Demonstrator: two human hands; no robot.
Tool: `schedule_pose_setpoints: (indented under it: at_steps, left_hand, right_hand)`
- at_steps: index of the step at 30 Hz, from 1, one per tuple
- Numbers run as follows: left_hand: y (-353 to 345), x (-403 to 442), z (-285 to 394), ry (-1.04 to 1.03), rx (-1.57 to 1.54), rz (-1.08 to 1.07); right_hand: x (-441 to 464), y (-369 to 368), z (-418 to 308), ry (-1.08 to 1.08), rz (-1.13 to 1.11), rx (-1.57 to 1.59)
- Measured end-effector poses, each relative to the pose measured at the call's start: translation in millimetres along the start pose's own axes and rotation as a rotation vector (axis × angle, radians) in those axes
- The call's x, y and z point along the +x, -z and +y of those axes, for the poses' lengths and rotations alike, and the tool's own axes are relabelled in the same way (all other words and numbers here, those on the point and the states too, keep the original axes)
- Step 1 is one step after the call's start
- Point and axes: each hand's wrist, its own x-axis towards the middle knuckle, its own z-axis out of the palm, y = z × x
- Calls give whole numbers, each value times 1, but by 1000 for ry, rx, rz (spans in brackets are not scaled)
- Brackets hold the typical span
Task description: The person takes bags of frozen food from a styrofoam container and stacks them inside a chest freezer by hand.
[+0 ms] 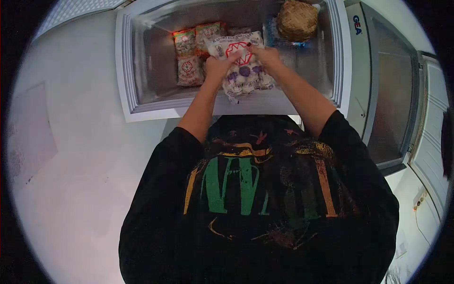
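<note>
A clear plastic bag of meatballs (246, 78) with a red emblem, purple marks and lettering that begins "BAKSO" is between my two hands over the chest freezer (156, 113). My left hand (218, 67) grips its left side, thumb laid on the front. On the other side, my right hand (267, 57) holds the bag near its upper right, thumb also on the front. The fingers behind the bag are hidden. Just left of it, on the freezer floor, lie a smaller pack with a red emblem (190, 72) and orange-edged packs (185, 42).
A round, brown, woven-looking item (297, 21) sits at the freezer's back right, against a blue package (271, 35). Another freezer, marked GEA (357, 24), with a dark glass panel (393, 90), stands at right. A pale wall or floor surface (85, 165) fills the left.
</note>
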Motion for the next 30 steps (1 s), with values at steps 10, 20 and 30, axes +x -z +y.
schedule_pose_setpoints:
  at_steps: [10, 20, 30]
  left_hand:
    - [1, -8, 15, 127, -152, -71]
    - [3, -7, 17, 126, 117, -41]
    - [20, 2, 40, 157, -456, -44]
  right_hand:
    - [10, -4, 33, 274, 90, 5]
    - [-4, 6, 22, 275, 74, -246]
    - [-26, 27, -27, 189, -360, 338]
